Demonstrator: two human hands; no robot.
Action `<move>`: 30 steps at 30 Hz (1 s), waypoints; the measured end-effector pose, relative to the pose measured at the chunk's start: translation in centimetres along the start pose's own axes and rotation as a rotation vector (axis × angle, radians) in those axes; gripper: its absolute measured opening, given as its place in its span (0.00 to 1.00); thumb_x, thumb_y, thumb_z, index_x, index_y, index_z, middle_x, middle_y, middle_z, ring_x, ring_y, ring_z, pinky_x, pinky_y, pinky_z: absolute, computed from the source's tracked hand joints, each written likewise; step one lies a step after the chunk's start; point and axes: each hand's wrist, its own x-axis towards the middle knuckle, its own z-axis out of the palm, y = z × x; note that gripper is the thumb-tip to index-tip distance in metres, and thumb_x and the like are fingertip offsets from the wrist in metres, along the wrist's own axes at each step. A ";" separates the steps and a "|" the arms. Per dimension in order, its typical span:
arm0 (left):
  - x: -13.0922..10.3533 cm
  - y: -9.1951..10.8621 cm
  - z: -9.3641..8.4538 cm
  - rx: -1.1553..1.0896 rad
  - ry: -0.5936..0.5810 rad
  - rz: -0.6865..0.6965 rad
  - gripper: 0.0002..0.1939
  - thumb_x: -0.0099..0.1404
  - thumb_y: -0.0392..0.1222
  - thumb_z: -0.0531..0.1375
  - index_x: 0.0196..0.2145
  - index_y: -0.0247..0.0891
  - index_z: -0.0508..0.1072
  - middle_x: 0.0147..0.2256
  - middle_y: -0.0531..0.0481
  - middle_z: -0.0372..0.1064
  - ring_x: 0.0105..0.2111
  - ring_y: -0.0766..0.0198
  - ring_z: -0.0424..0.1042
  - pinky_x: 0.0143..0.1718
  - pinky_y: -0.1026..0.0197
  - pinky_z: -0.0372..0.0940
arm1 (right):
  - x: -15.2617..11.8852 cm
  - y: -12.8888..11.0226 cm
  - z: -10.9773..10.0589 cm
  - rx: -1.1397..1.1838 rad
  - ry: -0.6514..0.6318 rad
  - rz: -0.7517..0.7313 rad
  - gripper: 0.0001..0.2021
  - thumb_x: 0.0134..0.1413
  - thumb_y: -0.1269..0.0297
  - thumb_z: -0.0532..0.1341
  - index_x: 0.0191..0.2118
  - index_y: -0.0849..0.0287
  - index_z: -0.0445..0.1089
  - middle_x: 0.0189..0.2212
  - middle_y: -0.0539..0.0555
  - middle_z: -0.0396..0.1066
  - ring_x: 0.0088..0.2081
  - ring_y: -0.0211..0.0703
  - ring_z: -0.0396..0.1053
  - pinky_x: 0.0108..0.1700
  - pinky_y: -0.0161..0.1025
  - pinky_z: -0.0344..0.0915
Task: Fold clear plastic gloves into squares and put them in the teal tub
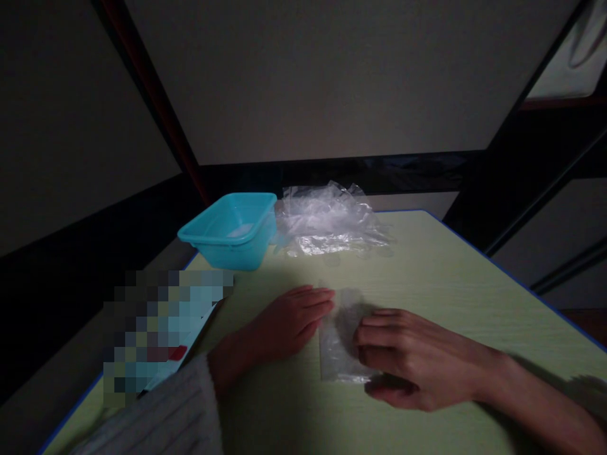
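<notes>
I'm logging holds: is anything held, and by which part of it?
It cannot be told: the right grip curls over the right side of the clear plastic bag, the left grip lies by its upper left edge.

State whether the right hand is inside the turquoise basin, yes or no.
No, the right hand is at the clear plastic on the table, apart from the turquoise basin.

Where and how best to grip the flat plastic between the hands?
Probably the near-left corner of the flat plastic, pinched by fingertips coming in low from the near side. It lies thin and flat, leaving mainly edges to catch. That corner is free: the left hand is at the left edge farther back, and the right hand covers part of the right side.
</notes>
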 end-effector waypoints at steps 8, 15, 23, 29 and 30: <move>-0.3 1.0 -0.3 -0.125 0.182 0.097 0.11 0.63 0.33 0.50 0.38 0.34 0.71 0.36 0.45 0.73 0.37 0.64 0.70 0.41 0.60 0.64 | 0.2 -0.3 0.5 -0.062 0.017 -0.039 0.08 0.51 0.70 0.51 0.28 0.59 0.67 0.26 0.54 0.66 0.29 0.43 0.60 0.33 0.43 0.59; -0.5 1.3 -0.7 -0.136 0.177 0.190 0.27 0.57 0.62 0.54 0.37 0.32 0.70 0.34 0.43 0.73 0.34 0.60 0.70 0.39 0.58 0.63 | 0.2 0.2 0.5 0.117 0.082 0.074 0.08 0.49 0.73 0.49 0.27 0.60 0.63 0.24 0.53 0.64 0.28 0.41 0.59 0.31 0.40 0.58; -0.7 1.6 0.0 0.125 0.090 0.122 0.12 0.66 0.37 0.48 0.31 0.35 0.70 0.30 0.48 0.72 0.30 0.64 0.69 0.35 0.61 0.63 | 0.0 1.1 0.5 0.369 0.134 0.185 0.05 0.53 0.67 0.52 0.32 0.61 0.63 0.26 0.53 0.64 0.29 0.41 0.61 0.30 0.38 0.59; -0.6 1.6 0.0 0.032 0.145 0.088 0.13 0.65 0.35 0.48 0.30 0.34 0.71 0.29 0.49 0.72 0.27 0.66 0.70 0.32 0.63 0.62 | 0.0 2.0 0.5 0.344 0.146 0.166 0.04 0.54 0.68 0.55 0.32 0.62 0.66 0.30 0.55 0.66 0.34 0.41 0.63 0.36 0.39 0.61; -0.6 1.6 0.0 -0.008 0.151 0.057 0.13 0.65 0.35 0.49 0.30 0.34 0.72 0.28 0.49 0.72 0.27 0.66 0.69 0.31 0.64 0.62 | 0.1 2.1 0.5 0.368 0.164 0.184 0.06 0.55 0.70 0.53 0.31 0.62 0.66 0.29 0.55 0.66 0.33 0.40 0.63 0.35 0.38 0.61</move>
